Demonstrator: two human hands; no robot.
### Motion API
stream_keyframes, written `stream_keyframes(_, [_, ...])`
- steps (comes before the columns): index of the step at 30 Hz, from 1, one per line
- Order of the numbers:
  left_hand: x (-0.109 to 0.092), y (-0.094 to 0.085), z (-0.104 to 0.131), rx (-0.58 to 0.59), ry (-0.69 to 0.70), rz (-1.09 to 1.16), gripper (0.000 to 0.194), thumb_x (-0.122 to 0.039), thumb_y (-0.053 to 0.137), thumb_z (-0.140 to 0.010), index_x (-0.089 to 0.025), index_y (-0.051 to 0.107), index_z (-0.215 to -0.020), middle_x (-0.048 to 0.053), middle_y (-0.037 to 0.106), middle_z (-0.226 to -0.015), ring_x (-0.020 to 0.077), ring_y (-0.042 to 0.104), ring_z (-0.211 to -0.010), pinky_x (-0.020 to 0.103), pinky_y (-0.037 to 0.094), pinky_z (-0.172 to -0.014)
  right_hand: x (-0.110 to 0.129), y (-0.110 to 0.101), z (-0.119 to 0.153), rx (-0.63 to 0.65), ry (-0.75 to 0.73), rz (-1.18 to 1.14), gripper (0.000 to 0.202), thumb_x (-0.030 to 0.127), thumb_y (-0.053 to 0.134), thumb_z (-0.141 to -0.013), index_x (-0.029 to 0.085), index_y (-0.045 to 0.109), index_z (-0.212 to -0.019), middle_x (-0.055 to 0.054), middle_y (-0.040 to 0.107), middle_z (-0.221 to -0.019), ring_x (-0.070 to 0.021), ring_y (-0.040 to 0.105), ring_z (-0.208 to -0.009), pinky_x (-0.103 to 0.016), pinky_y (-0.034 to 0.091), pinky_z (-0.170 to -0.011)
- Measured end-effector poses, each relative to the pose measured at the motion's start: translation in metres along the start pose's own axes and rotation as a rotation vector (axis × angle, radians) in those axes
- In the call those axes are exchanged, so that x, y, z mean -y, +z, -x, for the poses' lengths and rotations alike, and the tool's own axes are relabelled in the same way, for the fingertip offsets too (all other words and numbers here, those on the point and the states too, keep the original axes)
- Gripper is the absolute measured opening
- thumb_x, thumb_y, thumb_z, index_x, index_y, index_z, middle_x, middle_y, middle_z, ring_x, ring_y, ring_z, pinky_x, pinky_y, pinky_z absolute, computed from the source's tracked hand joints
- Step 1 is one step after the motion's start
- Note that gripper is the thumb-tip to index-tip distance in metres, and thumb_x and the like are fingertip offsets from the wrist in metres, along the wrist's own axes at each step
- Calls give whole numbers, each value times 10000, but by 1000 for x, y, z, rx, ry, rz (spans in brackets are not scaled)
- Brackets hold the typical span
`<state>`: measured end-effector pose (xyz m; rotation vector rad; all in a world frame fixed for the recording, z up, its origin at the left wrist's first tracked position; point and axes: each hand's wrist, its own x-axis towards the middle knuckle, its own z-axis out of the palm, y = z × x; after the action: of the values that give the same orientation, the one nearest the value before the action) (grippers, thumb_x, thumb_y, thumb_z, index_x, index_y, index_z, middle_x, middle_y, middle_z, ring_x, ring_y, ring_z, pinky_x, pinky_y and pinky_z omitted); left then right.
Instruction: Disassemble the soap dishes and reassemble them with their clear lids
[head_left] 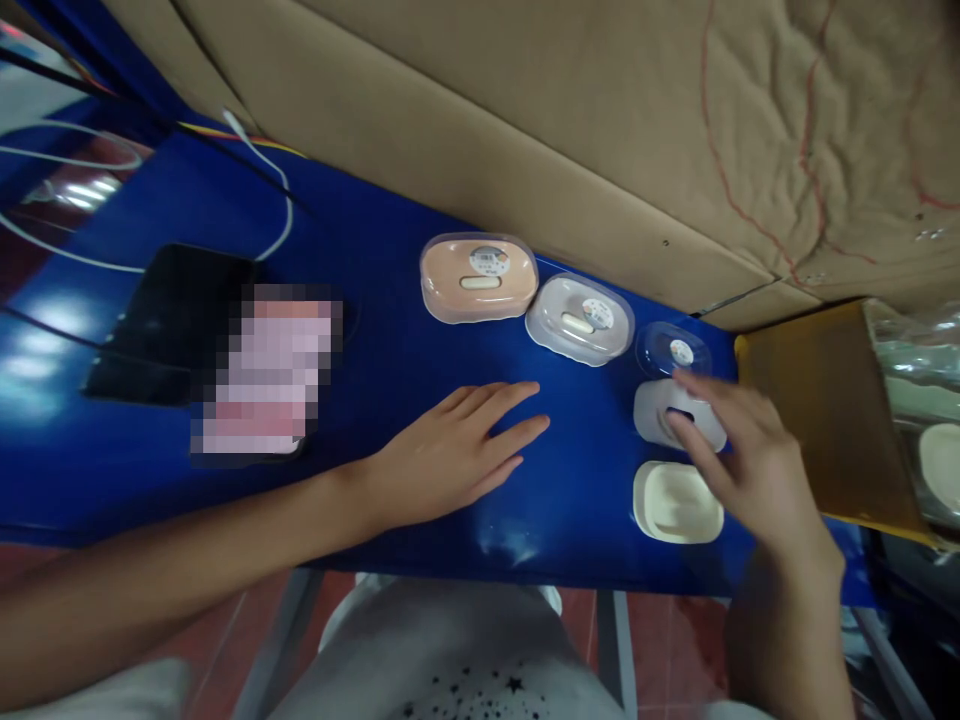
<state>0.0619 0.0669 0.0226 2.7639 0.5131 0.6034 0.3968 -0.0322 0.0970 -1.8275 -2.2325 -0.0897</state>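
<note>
My left hand [457,445] rests on the blue table with its fingers stretched out, holding nothing. At the right, my right hand [750,450] hovers with thumb and fingers apart over a whitish translucent tray with a slot [649,415]. Behind that tray lies a clear lid [656,350] with a round sticker. A cream oval box [682,505] sits in front of it. Further left stand two lidded boxes with stickers, a peach box [442,285] and a pale grey-white box [551,325].
Left on the table [382,370] lie a phone with a lit, blurred screen [270,370] and a dark flat device [176,320]. A white cable [289,215] curls behind them. Brown cardboard [487,120] walls the back. At the right stands an open carton [814,400] with plastic-wrapped items.
</note>
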Motion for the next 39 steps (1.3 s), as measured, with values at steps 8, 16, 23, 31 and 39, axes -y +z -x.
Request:
stream_keyframes(8, [-9, 7, 1, 60, 54, 83, 379, -183, 656, -1043, -174, 661, -1422, 192, 635, -1511, 352, 679, -1329, 528, 599, -1083, 54, 35, 91, 122, 124, -25, 397, 345, 609, -1088, 254, 636, -1473, -99, 799, -1116, -308, 767, -987, -470, 617, -863])
stream_keyframes(16, [-1, 10, -2, 98, 153, 68, 479, -366, 683, -1059, -181, 610, -1495, 236, 562, -1587, 386, 614, -1397, 592, 528, -1145, 51, 35, 7, 202, -130, -281, 539, 208, 470, -1122, 299, 454, -1653, -83, 753, -1398, -265, 723, -1229, -490, 597, -1028])
stream_keyframes(23, [-3, 10, -2, 153, 168, -9, 308, -339, 689, -1067, -226, 678, -1353, 113, 721, -1407, 315, 633, -1365, 614, 355, -1268, -68, 3, 19, 264, 140, -96, 801, 539, 762, -987, 369, 407, -1684, -141, 498, -1709, -410, 471, -1574, -648, 445, -1239])
stream_keyframes(31, [1, 4, -2, 128, 73, -9, 448, -272, 706, -965, -211, 633, -1402, 195, 576, -1602, 381, 584, -1417, 630, 389, -1194, -87, 19, 42, 341, 228, -167, 829, 588, 787, -944, 390, 419, -1660, -125, 486, -1710, -418, 489, -1559, -589, 488, -1245])
stream_keyframes(39, [6, 10, -2, 56, -57, 8, 565, -379, 725, -965, -205, 565, -1478, 178, 677, -1475, 367, 638, -1340, 677, 263, -1264, -5, 28, 11, 270, 34, -308, 859, 571, 796, -939, 337, 394, -1661, -128, 544, -1644, -409, 525, -1509, -667, 465, -1228])
